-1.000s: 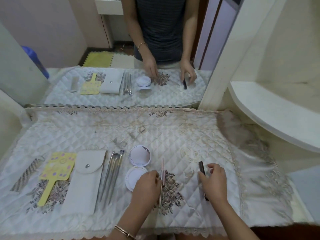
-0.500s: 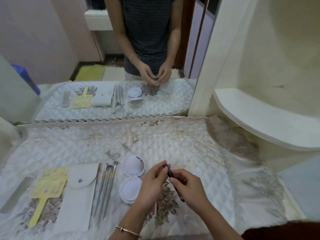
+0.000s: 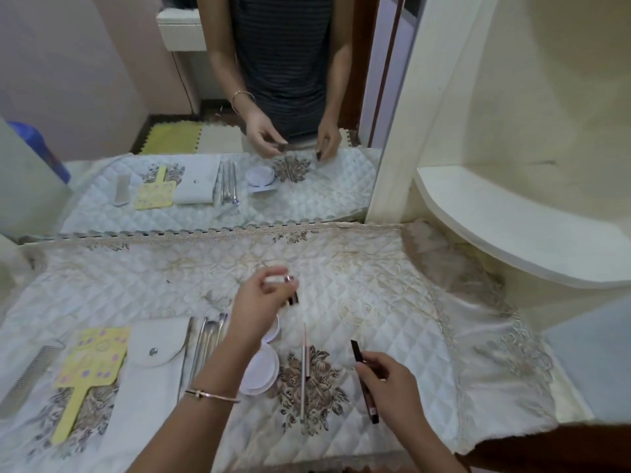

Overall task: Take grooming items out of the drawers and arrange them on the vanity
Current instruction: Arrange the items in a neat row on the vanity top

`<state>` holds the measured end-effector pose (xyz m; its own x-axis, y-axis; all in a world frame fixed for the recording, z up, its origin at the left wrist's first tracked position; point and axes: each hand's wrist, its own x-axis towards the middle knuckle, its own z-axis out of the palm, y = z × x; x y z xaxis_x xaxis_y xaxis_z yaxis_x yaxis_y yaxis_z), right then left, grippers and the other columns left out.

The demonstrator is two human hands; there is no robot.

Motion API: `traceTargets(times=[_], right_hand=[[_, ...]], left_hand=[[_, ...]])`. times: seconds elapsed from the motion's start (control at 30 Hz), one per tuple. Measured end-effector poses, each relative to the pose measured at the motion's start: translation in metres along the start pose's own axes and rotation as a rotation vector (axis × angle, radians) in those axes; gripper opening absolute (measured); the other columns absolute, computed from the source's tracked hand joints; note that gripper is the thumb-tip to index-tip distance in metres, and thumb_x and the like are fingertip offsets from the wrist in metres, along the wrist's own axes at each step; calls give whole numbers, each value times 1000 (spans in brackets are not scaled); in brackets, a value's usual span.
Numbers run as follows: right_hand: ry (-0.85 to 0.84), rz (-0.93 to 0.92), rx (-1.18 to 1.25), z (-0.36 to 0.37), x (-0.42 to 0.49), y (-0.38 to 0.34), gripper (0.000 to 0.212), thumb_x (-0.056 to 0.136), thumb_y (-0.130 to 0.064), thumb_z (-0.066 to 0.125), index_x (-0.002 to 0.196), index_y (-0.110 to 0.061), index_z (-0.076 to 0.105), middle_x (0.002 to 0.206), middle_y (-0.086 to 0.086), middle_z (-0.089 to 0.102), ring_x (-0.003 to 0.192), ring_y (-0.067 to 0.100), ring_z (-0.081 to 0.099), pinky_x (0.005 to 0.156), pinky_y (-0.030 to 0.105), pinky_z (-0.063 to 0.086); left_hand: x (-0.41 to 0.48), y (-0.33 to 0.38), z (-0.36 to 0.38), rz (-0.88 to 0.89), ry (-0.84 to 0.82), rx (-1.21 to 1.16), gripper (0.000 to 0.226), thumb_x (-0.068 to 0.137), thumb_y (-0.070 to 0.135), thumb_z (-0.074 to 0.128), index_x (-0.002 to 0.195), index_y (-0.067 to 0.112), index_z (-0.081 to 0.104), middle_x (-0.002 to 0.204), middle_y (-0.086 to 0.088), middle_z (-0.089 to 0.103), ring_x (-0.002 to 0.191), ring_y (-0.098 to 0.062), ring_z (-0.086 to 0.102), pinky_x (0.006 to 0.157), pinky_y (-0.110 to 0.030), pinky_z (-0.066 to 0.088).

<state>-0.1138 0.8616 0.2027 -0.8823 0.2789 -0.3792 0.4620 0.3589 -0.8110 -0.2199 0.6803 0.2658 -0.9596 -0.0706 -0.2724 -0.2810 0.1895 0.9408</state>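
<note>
My right hand [image 3: 392,387] grips a thin dark pencil [image 3: 364,379], its uncapped tip pointing up and away. My left hand [image 3: 259,308], raised above the cloth, pinches the small dark cap [image 3: 293,297] between its fingertips. A slim rose-gold pencil [image 3: 304,367] lies on the floral patch between my hands. Partly under my left wrist sits an open white compact [image 3: 261,368]. Left of it lie several metal tools [image 3: 206,339], a white snap pouch [image 3: 150,373], a yellow hand mirror [image 3: 90,367] and a grey comb [image 3: 27,377].
A quilted white cloth [image 3: 358,302] covers the vanity top; its lace edge hangs at the front. A large mirror [image 3: 170,97] stands at the back and reflects the items. A curved white shelf [image 3: 505,230] juts out on the right.
My hands were together on the dark pencil; now they are apart, the cap in my left hand and the pencil body in my right. The camera has tilted up slightly.
</note>
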Motion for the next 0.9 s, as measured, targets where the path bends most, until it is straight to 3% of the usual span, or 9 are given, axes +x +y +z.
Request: traceTargets(times=[0.07,0.17,0.3,0.5,0.57,0.63,0.7,0.77,0.9], right_hand=[[1,-9,8,1,8,-3,20,87,-17,62,105,-11,67,81,-8,66,63,2,59,53,6,47],[25,1,-1,5,18,-7,22,87,-23,62,107,-14,66,86,-5,67,73,0,60,55,9,45],[33,41,0,13,25,-9,25,86,-22,63,109,-12,65,83,-7,63,76,3,58,62,9,42],[15,4,-88,26,32,-13,23,85,-22,63,105,-11,67,83,-3,63,74,6,57,61,9,41],[9,-15,-121,30,35,-16,25,85,-21,63,107,-9,67,90,3,66,79,10,57,67,10,42],[-7,-39,-171,35,36,-18,29,85,-21,63,111,-8,64,100,8,67,86,14,58,79,20,45],[-27,-52,-223,40,36,-16,37,85,-22,63,119,-9,58,106,9,65,93,17,59,85,24,46],[-43,-63,-269,43,34,-13,42,85,-22,63,124,-12,53,101,5,62,90,15,58,83,23,46],[-73,-105,-287,47,30,-12,37,87,-14,59,123,-15,53,92,-5,55,82,9,52,73,15,40]], left_hand=[[-13,-26,19,-12,-81,235,8,80,22,69,87,20,64,75,3,67,61,-10,58,54,-15,42],[-26,-66,43,47,-108,449,7,80,21,67,81,18,61,76,9,59,71,-10,57,61,-15,40],[-28,-91,54,198,-151,722,15,85,26,59,96,14,60,88,2,54,84,-14,49,70,-22,37],[-27,-107,56,317,-86,894,22,90,31,52,101,13,57,105,-5,59,101,-25,47,86,-32,37],[-31,-108,50,311,-66,875,21,88,27,56,100,11,61,102,-6,60,97,-27,52,83,-36,43],[-36,-109,39,401,9,895,17,84,25,55,92,14,65,91,-2,64,85,-25,58,74,-30,47],[-41,-113,25,557,77,1012,21,77,27,45,76,19,64,74,5,63,74,-17,52,67,-26,39],[-48,-117,14,580,56,1104,22,75,33,43,68,23,61,64,8,60,70,-15,39,60,-25,36],[-60,-125,13,456,-83,1246,26,59,51,67,69,28,60,63,11,58,63,-16,55,47,-26,44]])
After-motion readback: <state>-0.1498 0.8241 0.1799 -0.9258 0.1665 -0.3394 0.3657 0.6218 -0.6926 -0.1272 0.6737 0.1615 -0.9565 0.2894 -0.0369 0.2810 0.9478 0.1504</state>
